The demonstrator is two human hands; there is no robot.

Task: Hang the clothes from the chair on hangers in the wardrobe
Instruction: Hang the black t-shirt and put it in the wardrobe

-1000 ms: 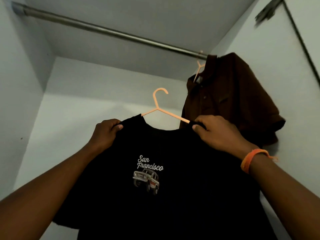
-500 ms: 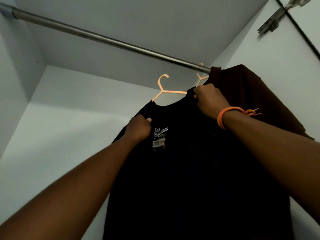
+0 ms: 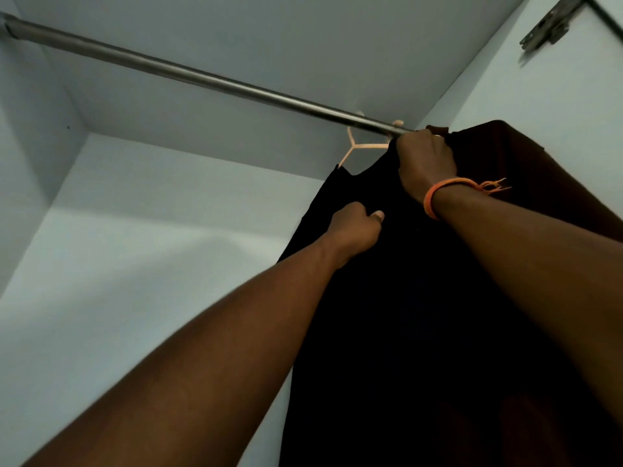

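Inside a pale grey wardrobe (image 3: 141,183), a black cotton T-shirt (image 3: 421,315) hangs on a thin peach plastic hanger (image 3: 362,147) whose neck rises to the round steel clothes rail (image 3: 202,77) near its right end; the hook tip meets the rail, though whether it is fully over the bar cannot be told. The right hand (image 3: 425,163), with an orange thread band (image 3: 438,193) round the wrist, is curled tight on the shirt's right shoulder and the hanger arm beneath it, right up against the rail. The left hand (image 3: 355,227) is lower, fingers folded into the cloth at the shirt's left edge, thumb lying on top (the nail catches the light). Just behind the right hand hangs a dark brown shirt (image 3: 526,170), pressed close to the wardrobe's right wall, with a second peach hook (image 3: 398,123) showing on the rail beside it. A metal door hinge (image 3: 546,26) sits at the top right.
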